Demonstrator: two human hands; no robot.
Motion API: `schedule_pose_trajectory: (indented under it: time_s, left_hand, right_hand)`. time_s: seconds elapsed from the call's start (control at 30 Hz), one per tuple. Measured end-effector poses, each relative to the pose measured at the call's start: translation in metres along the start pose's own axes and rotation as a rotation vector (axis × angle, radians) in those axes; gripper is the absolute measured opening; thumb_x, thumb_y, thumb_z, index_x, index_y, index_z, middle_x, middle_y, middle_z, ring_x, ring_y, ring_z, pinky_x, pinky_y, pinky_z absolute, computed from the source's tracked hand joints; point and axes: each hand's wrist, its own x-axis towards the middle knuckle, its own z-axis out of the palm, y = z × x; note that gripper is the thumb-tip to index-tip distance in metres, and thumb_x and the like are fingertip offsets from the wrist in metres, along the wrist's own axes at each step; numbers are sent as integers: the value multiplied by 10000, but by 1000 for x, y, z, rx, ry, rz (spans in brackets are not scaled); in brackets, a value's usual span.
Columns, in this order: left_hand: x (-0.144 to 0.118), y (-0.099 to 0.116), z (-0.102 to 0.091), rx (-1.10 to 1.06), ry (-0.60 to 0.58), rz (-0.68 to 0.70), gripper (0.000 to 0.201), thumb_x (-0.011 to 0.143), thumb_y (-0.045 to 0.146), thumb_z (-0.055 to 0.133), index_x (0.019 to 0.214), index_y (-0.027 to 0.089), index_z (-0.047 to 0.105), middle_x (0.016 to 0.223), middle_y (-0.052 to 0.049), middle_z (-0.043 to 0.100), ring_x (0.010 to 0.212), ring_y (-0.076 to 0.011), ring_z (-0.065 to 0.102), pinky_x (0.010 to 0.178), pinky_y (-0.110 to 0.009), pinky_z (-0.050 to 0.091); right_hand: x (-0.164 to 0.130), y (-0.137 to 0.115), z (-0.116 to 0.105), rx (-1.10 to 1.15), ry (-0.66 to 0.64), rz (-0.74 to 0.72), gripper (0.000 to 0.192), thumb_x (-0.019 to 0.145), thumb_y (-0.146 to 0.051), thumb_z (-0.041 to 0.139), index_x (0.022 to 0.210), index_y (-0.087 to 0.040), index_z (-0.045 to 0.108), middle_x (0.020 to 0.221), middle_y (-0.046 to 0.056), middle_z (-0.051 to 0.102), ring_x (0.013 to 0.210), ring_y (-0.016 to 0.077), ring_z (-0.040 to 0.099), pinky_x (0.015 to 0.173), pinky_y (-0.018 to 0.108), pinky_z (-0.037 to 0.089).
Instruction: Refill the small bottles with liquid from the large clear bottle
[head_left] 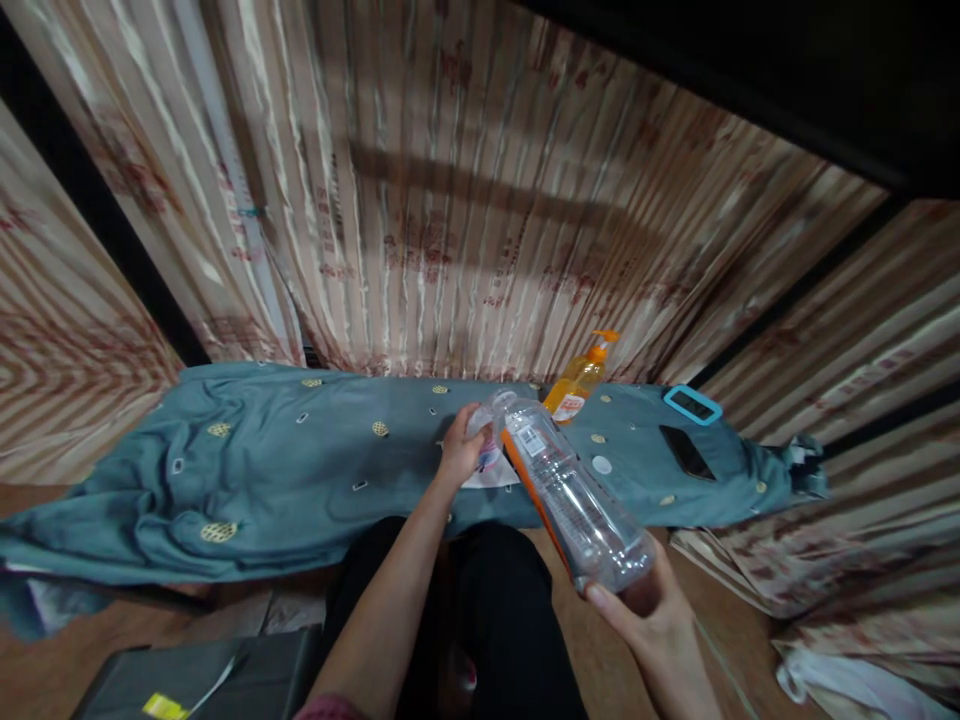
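Left grip: the left hand (459, 450) is curled around the neck end of the clear bottle (574, 490); the exact finger placing is hidden.
Right grip: the right hand (651, 612) clasps the base end, thumb along the near edge.
Clear bottle: held in the air between both hands, tilted, neck toward the bench (292, 450), base toward the body; it looks empty.
Handling well: I would support the base firmly, guide lightly at the neck, and avoid squeezing, since the thin wall probably dents. Slow turns should spare the pump bottle (576, 388) just beyond.
Bottle label: an orange strip, a white patch with what looks like a barcode, and rows of print too small to read.
Pump label: white with reddish marks, no brand legible.
Curtain print: reddish characters on the curtain (450, 190), unreadable.
Right of bottle: white disc (602, 465), phone (686, 452), blue-rimmed device (691, 404).
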Motion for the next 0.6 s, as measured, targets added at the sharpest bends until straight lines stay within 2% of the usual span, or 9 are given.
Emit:
schedule_pose_trajectory:
  time_s: [0.17,0.3,0.47,0.6]
  left_hand:
    - [-1,3,2,17,4,-22,301,716,215,664,1012,212,608,996,-19,695,952,-182,648,936,-314,493]
    - [-2,7,1,51,-27,-20,285,723,221,635,1005,212,599,970,-7,686,936,-166,648,922,-302,499]
    - [0,14,-1,73,-18,-7,303,686,202,636,986,207,595,1001,-17,688,996,-179,645,970,-328,481]
    - [2,17,1,46,-11,-27,321,672,183,638,988,201,583,1042,-37,687,1012,-174,646,972,-334,484]
  right_hand:
    - [2,10,-4,76,-5,-9,775,581,-335,884,1223,-190,475,1120,92,724,956,184,712,833,243,555]
    - [-1,10,2,183,2,17,798,573,-329,889,1232,-209,456,1092,83,722,905,198,721,785,269,573]
    - [-2,10,11,299,20,68,798,600,-360,873,1250,-226,431,1054,54,716,827,173,720,752,267,573]
    - [4,16,9,330,-31,87,885,563,-321,892,1275,-212,378,1032,83,727,762,202,729,710,307,587]
